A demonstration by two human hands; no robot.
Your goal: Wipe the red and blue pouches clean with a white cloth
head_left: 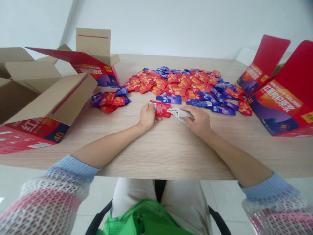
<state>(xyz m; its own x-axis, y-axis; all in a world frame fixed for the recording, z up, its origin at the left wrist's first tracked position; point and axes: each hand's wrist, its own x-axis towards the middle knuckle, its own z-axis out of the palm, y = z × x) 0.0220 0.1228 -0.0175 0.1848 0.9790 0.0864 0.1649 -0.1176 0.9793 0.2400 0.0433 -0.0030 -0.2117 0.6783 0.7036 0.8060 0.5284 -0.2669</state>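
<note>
Between the thumb and fingers of my left hand point(147, 116) is a red sachet point(162, 109), its printed back with a barcode facing up. My right hand point(199, 120) grips a folded grey-white cloth point(179, 113), whose tip meets the sachet's right end. Just beyond my hands lies a blue sachet point(169, 99), at the near edge of a wide pile of red and blue sachets point(176, 84). A smaller heap of sachets point(111, 100) sits apart to the left.
Open cardboard boxes stand at both sides: a large one point(49, 107) at near left, another point(97, 70) behind it, and two red printed boxes point(283, 101) point(254, 73) at right. The wooden table's front edge point(166, 174) runs above my lap; a white wall rises behind.
</note>
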